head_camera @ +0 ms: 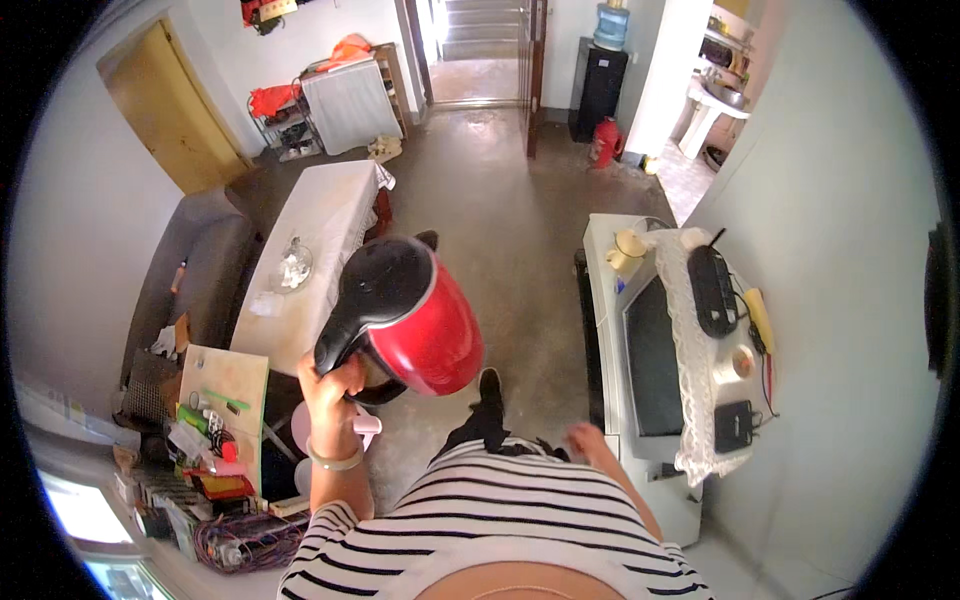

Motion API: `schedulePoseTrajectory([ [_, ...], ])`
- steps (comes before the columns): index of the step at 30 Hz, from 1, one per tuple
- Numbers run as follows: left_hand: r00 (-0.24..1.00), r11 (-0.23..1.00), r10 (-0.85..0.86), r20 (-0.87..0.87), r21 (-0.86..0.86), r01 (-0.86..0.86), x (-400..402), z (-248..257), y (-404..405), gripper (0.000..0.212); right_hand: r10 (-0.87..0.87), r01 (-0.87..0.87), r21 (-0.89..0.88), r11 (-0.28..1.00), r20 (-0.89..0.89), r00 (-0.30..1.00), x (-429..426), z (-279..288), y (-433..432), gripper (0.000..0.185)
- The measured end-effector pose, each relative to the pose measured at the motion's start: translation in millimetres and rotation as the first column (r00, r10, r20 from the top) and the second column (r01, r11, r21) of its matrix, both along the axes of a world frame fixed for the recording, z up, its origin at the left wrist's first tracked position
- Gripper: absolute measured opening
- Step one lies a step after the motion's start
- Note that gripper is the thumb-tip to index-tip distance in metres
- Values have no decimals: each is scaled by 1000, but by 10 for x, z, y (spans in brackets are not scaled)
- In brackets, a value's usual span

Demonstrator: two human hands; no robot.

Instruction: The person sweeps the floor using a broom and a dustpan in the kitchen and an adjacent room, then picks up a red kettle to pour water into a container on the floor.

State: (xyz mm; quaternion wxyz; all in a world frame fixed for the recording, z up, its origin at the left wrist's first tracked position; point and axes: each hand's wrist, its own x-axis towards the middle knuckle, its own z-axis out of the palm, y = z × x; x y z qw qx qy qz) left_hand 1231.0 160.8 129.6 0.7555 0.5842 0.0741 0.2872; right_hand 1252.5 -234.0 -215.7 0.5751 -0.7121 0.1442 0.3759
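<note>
A red electric kettle (pixel 435 330) with a black lid and handle is raised in front of me, tilted, with its red body to the right. My left hand (pixel 330 382) is closed around its black handle; a light bangle is on that wrist. Low at my right side is my right hand (pixel 583 442), slightly blurred, near the white TV cabinet; whether its fingers are closed I cannot tell, and no object shows in it. Behind the kettle, a long table with a white cloth (pixel 307 202) bears a glass dish (pixel 292 268).
To the right, a television (pixel 656 360) and a cream mug (pixel 626 251) stand on the white cabinet (pixel 611 225). A cluttered small table (pixel 251 367) is at the left. Ahead are an open door (pixel 534 75), a water dispenser (pixel 598 90) and a red thermos flask (pixel 606 142).
</note>
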Motion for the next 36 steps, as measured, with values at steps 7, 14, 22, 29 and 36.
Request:
schedulePoseTrajectory([
  [7, 967, 972, -230, -109, 21, 234, 2213, -154, 183, 6, -197, 120, 324, 938, 219, 956, 2586, 1447, 986, 28],
  [14, 928, 928, -364, -80, 52, 368, 4249, -142, 239, 6, -154, 40, 346, 938, 309, 939, 4701, 1806, 1471, 38],
  [22, 903, 902, -406, -140, 97, 420, 6376, -274, 146, 6, -116, 112, 572, 813, -30, 993, 6902, 2026, 1581, 44],
  [29, 670, 601, -590, -451, 308, 737, 8229, -99, 215, 12, -235, 242, 536, 809, -83, 968, 8527, 1980, 1458, 45],
  [36, 432, 422, -688, -583, 163, 892, 10109, -207, 26, 12, -472, 426, 563, 708, -71, 879, 10095, 1601, 1155, 39],
])
